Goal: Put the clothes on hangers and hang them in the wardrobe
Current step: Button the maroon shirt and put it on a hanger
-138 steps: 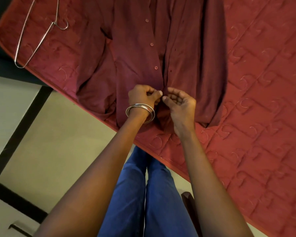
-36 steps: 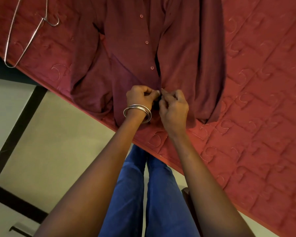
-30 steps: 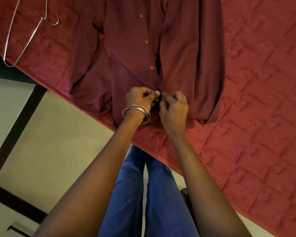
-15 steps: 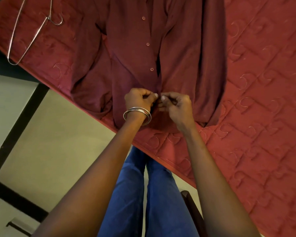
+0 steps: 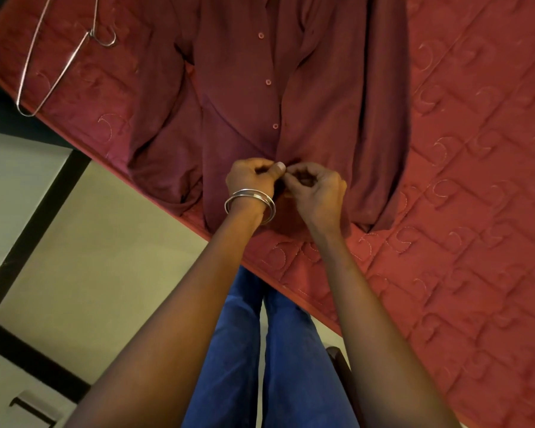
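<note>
Maroon shirt (image 5: 291, 88) lying flat on the bed (image 5: 476, 180), right of the wire hanger (image 5: 59, 57): left hand (image 5: 250, 177) and right hand (image 5: 317, 193) still pinch its lower placket, fingers curled, gap above now closed, buttoning nearly finished, hangering still pending.

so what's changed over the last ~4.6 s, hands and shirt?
Little. Both hands stayed pinching the front edges of the maroon shirt near its hem; the right hand closed in against the left hand, and the gap in the placket just above them has narrowed. The wire hanger stayed untouched on the red mattress, and the shirt lies flat as before.
</note>
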